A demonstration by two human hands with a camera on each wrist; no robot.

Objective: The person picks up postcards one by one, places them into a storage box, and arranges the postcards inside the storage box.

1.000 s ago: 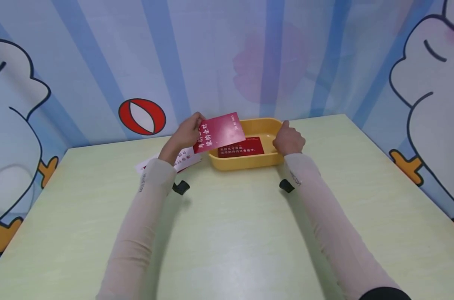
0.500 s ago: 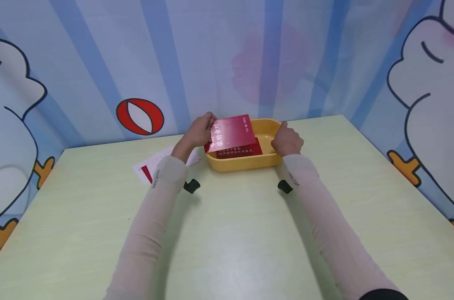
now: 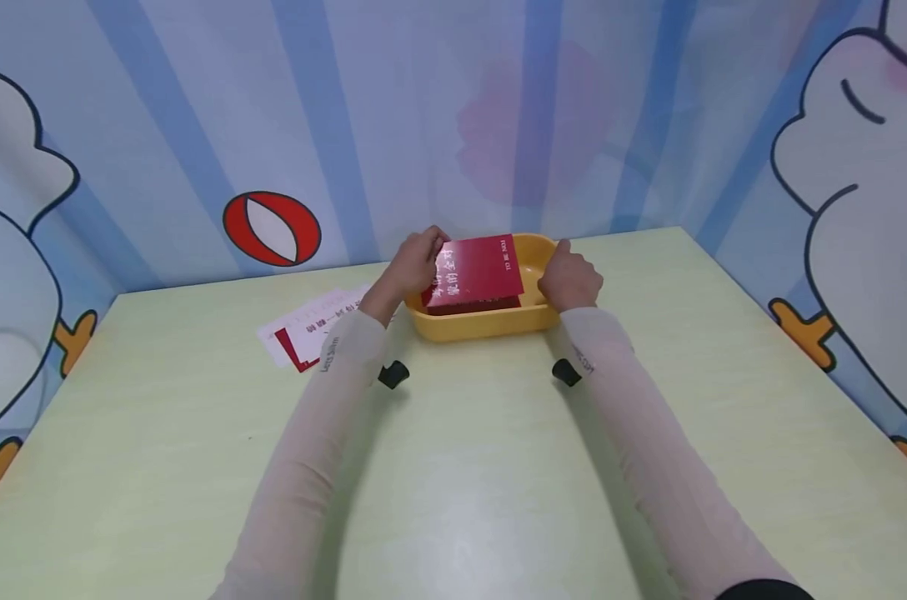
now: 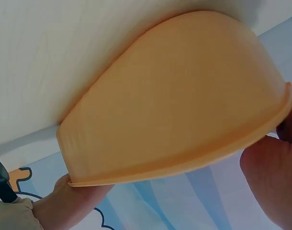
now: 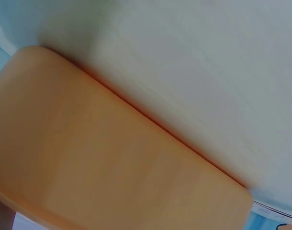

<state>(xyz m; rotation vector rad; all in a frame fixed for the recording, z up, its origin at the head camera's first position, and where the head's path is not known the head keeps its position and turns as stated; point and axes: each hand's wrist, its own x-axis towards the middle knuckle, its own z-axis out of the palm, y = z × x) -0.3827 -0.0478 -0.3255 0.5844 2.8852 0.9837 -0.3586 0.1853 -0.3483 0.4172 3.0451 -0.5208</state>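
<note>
My left hand [image 3: 416,262] holds a red card [image 3: 479,271] with white writing by its left edge. The card lies over the left part of a yellow plastic tray [image 3: 491,327], above another dark red card [image 3: 472,308] in it, now mostly covered. At the tray's right end, my right hand [image 3: 571,279] grips the rim. From the left wrist, the tray's outer wall [image 4: 170,105] fills the view, with my left thumb [image 4: 268,175] at the near rim and my right hand [image 4: 72,203] at the far end. The right wrist view shows mostly the tray's side [image 5: 112,158].
White cards [image 3: 333,323] with writing lie fanned on the table left of the tray, with a red card's corner [image 3: 292,348] showing among them. Behind the table's back edge hangs a blue striped backdrop [image 3: 423,125] with cartoon figures.
My left hand has moved right with the red card and lowered it over the tray, covering more of the card inside. More of the white cards shows. The right hand stays at the rim.
</note>
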